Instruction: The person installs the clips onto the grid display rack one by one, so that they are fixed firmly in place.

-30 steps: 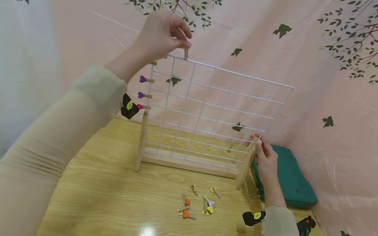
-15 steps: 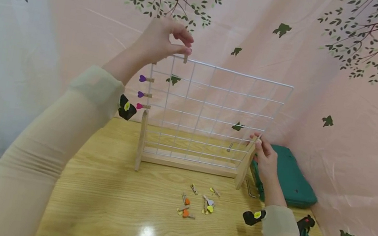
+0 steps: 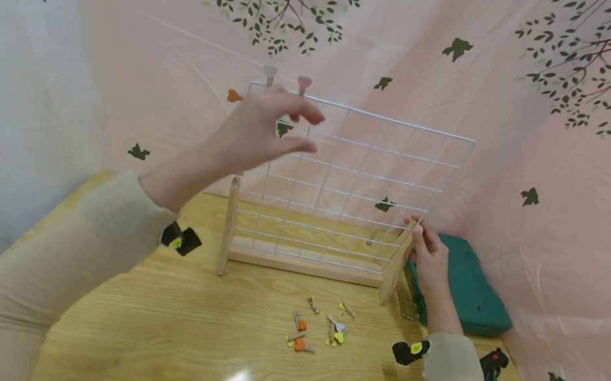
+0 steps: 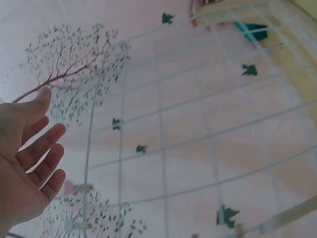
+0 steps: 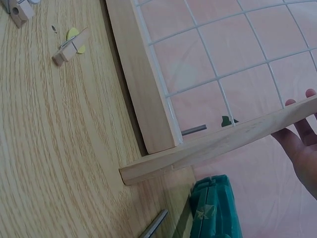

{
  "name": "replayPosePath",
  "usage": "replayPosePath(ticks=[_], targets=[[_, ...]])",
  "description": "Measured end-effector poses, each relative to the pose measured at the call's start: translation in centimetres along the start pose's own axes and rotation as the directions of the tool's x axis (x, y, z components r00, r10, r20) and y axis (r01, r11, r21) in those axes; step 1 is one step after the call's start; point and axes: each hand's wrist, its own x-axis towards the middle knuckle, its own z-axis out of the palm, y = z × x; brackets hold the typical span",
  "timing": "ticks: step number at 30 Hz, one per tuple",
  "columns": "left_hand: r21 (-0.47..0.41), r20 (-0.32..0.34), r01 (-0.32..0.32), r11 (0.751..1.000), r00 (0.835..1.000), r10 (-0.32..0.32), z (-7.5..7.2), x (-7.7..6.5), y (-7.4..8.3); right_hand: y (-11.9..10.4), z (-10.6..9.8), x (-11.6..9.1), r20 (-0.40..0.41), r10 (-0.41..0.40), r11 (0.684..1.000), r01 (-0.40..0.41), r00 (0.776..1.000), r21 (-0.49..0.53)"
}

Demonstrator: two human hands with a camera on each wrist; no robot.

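Now that L hand [image 3: 265, 124] has let go & dropped below the top edge of the wire grid [image 3: 348, 109], fingers apart w/ nothing in them, the pink-heart clip [image 3: 304, 84] stands on that edge unaided, prob seated; R hand [image 3: 430, 262] grips wooden post [image 3: 392, 276] at grid's R end. Loose clips [image 3: 339, 338] lie on tabletop [image 3: 155, 326] in front of grid.

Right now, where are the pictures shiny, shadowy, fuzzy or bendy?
Head view: white glare on the table, near the frame's bottom; left wrist view: the wire grid looks soft, its lines bowed; right wrist view: dark shadow beside the wooden bar.
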Motion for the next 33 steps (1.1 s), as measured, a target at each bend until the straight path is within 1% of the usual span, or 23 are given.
replayPosePath(ticks=[3, 5, 7, 9, 11, 14, 16, 18, 20, 22, 24, 25, 28, 31, 33], targets=[[-0.029, 0.054, -0.003, 1.000, 0.999, 0.004, 2.8, -2.8, 0.6, 0.1, -0.1, 0.1, 0.001, -0.003, 1.000, 0.003, 1.000, -0.003], [-0.051, 0.106, 0.008, 0.999, 0.994, -0.003, 4.9, -4.8, 0.8, 0.2, -0.1, 0.1, 0.001, -0.009, 1.000, 0.009, 1.000, -0.003], [-0.045, 0.167, 0.031, 0.999, 0.986, -0.023, 7.1, -6.8, 0.8, 0.2, -0.2, 0.1, 0.000, -0.013, 1.000, 0.013, 1.000, 0.002], [-0.047, 0.233, 0.057, 0.997, 0.972, -0.045, 9.3, -8.7, 0.5, 0.2, -0.2, 0.1, -0.002, -0.017, 1.000, 0.017, 1.000, 0.017], [-0.078, 0.308, 0.097, 0.992, 0.949, -0.069, 11.3, -10.6, 0.1, 0.2, -0.2, 0.1, -0.009, -0.017, 1.000, 0.017, 1.000, 0.019], [-0.125, 0.416, 0.152, 0.980, 0.905, -0.087, 14.3, -13.2, -0.7, 0.2, -0.1, 0.2, -0.009, -0.013, 0.999, 0.013, 1.000, 0.034], [-0.160, 0.479, 0.186, 0.969, 0.873, -0.088, 16.1, -14.9, -1.3, 0.2, 0.0, 0.2, -0.012, -0.004, 0.999, 0.005, 1.000, 0.046], [-0.189, 0.525, 0.200, 0.961, 0.848, -0.073, 17.7, -16.2, -2.0, 0.1, 0.0, 0.1, -0.012, 0.005, 0.998, -0.004, 1.000, 0.059], [-0.221, 0.555, 0.194, 0.956, 0.831, -0.040, 19.0, -17.1, -2.6, 0.0, 0.1, 0.1, -0.012, 0.009, 0.998, -0.008, 1.000, 0.066], [-0.252, 0.567, 0.162, 0.954, 0.824, 0.010, 20.1, -17.6, -3.2, -0.1, 0.1, 0.1, -0.010, 0.006, 0.998, -0.006, 1.000, 0.057], [-0.276, 0.570, 0.107, 0.955, 0.818, 0.073, 21.0, -17.8, -3.5, -0.1, 0.0, 0.0, -0.003, -0.003, 0.999, 0.004, 1.000, 0.038], [-0.297, 0.576, 0.091, 0.951, 0.811, 0.102, 21.5, -17.9, -3.6, -0.1, 0.0, 0.0, -0.003, -0.008, 1.000, 0.008, 1.000, 0.022], [-0.315, 0.586, 0.025, 0.949, 0.791, 0.174, 22.5, -17.8, -3.9, -0.1, 0.1, 0.0, -0.002, -0.014, 1.000, 0.014, 1.000, -0.012], [-0.293, 0.599, -0.032, 0.956, 0.773, 0.210, 23.1, -17.4, -3.8, -0.1, 0.1, -0.1, -0.003, -0.006, 1.000, 0.006, 1.000, -0.010], [-0.244, 0.601, -0.085, 0.966, 0.768, 0.220, 23.3, -17.3, -3.7, -0.1, 0.2, -0.2, 0.002, 0.006, 1.000, -0.006, 1.000, 0.000]])
